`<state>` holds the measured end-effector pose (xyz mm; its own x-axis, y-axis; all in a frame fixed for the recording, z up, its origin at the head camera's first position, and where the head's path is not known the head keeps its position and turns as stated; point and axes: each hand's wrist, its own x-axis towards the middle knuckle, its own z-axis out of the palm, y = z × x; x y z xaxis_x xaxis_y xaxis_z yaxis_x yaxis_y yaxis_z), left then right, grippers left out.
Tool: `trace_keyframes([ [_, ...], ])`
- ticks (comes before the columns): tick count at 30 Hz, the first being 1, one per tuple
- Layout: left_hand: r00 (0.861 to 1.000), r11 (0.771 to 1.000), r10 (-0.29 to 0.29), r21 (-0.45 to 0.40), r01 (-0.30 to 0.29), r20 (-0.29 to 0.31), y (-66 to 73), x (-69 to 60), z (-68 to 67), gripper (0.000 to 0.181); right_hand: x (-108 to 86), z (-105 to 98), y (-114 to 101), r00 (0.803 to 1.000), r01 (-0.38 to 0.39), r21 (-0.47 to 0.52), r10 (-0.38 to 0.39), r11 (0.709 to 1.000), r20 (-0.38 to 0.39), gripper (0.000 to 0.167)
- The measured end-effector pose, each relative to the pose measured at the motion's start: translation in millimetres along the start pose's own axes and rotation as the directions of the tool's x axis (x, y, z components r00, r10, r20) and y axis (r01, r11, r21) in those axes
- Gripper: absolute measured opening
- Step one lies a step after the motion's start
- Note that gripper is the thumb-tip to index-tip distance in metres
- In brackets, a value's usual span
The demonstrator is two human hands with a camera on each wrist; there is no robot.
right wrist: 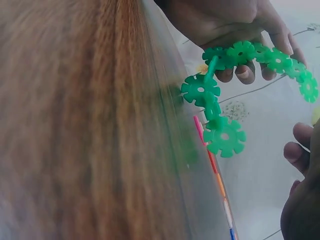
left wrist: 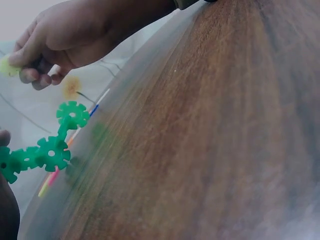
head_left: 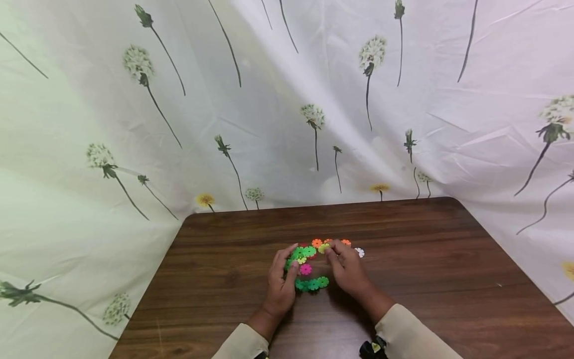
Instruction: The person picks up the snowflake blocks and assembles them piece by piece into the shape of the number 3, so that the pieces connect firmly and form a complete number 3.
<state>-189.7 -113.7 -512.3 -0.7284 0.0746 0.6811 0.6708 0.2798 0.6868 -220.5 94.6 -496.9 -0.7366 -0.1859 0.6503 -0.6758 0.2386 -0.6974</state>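
Observation:
My left hand (head_left: pixel 281 284) holds a curved chain of interlocked green notched discs (head_left: pixel 312 284), raised above the table. In the right wrist view, the chain (right wrist: pixel 225 137) bends down from the left fingers and ends in a loose disc. My right hand (head_left: pixel 352 269) pinches a yellow notched disc (head_left: pixel 324 248) between thumb and fingers, close to the chain's far end. The left wrist view also has this yellow disc (left wrist: pixel 7 66) at its left edge, apart from the visible green discs (left wrist: pixel 51 153). Part of the chain is hidden behind the left hand.
On the brown wooden table (head_left: pixel 215 279) lie loose discs: a pink one (head_left: pixel 306 269), another yellow one (head_left: pixel 302 260), orange ones (head_left: pixel 317 243) and a white one (head_left: pixel 360 252). Red pieces are partly covered. A dandelion-print curtain (head_left: pixel 278 124) hangs behind the table.

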Motion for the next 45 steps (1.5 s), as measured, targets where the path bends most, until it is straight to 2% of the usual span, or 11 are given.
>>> trace_keyframes([
  [4, 1.000, 1.000, 0.009, -0.015, -0.009, -0.009, 0.9, 0.6, 0.6, 0.047, -0.3, 0, -4, 0.999, -0.042, 0.061, 0.040, 0.997, 0.036, 0.017],
  [8, 1.000, 1.000, 0.017, -0.013, -0.017, -0.005, -0.1, 0.5, 0.9, 0.048, -0.2, 0, -6, 0.997, -0.044, 0.085, 0.038, 0.995, 0.061, 0.017],
  [17, 1.000, 1.000, 0.016, -0.024, -0.016, 0.018, -1.8, -0.7, 1.5, 0.044, -1.1, 3, -4, 0.997, 0.018, 0.108, -0.026, 0.994, 0.070, 0.018],
  [24, 1.000, 0.999, 0.002, -0.034, -0.002, 0.001, -0.5, 1.9, 2.4, 0.038, -0.2, 5, -8, 0.998, 0.046, 0.071, -0.050, 0.996, 0.047, 0.019],
  [32, 1.000, 0.999, 0.024, -0.041, -0.025, -0.012, -2.1, 1.8, 1.8, 0.033, -0.4, 9, -16, 0.996, 0.092, -0.009, -0.092, 0.996, 0.001, 0.019],
  [41, 0.999, 0.999, 0.038, -0.024, -0.039, -0.016, 0.3, 2.2, 2.1, 0.037, -0.8, 10, -14, 0.995, 0.100, -0.018, -0.100, 0.995, -0.012, 0.023],
  [45, 1.000, 1.000, -0.007, -0.022, 0.007, -0.016, 2.1, 2.0, 2.4, 0.039, -1.0, 11, -12, 0.994, 0.109, -0.009, -0.109, 0.994, -0.006, 0.022],
])
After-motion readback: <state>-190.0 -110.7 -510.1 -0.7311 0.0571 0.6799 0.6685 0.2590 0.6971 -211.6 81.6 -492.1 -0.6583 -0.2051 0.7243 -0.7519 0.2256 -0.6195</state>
